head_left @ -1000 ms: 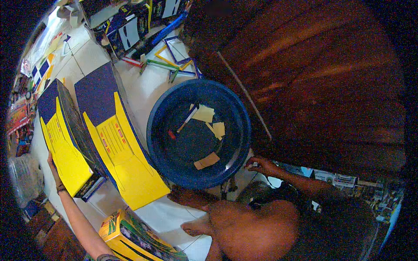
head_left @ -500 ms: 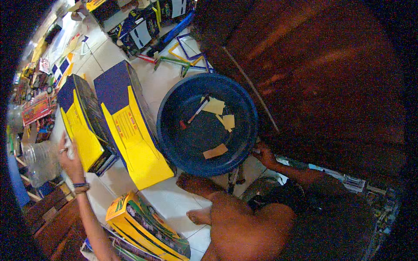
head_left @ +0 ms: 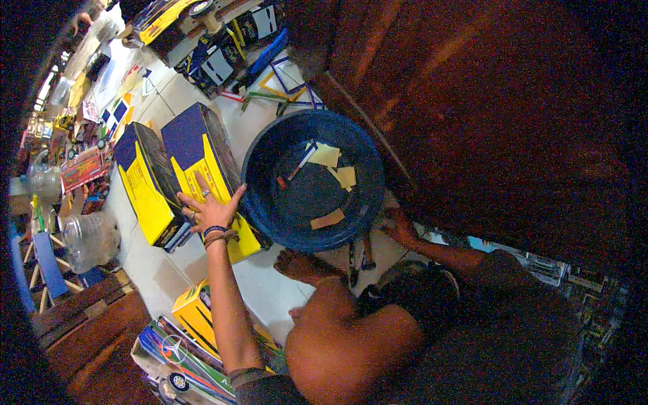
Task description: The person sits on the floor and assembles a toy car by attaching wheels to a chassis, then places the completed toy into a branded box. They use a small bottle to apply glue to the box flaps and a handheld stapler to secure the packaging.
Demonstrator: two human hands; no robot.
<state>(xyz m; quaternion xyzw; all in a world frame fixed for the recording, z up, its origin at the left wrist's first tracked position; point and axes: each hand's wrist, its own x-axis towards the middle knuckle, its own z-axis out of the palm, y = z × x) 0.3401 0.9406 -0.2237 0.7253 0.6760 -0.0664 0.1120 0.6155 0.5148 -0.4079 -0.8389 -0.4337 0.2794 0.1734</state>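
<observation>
Over at nine o'clock lies the first long box [head_left: 140, 202], and just beside it a second long box [head_left: 189, 129]: two in all on the tiled floor [head_left: 162, 277], navy up top, bright yellow below! Across the second, the left hand [head_left: 214, 210], fingers splayed apart. Mid-picture, one round blue tub [head_left: 270, 209]: one slim stick [head_left: 304, 160], one tan scrap [head_left: 327, 219], two larger cream scraps [head_left: 327, 155]. Four o'clock, the right hand [head_left: 401, 228], dim; can't tell if it's gripping.

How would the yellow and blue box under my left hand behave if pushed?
The yellow and blue box will likely slide rather than roll: it's flat-sided and rests on smooth-looking tiles. Its folded panels look like cardboard, so it may be light and could dent under hard pressure.
</observation>
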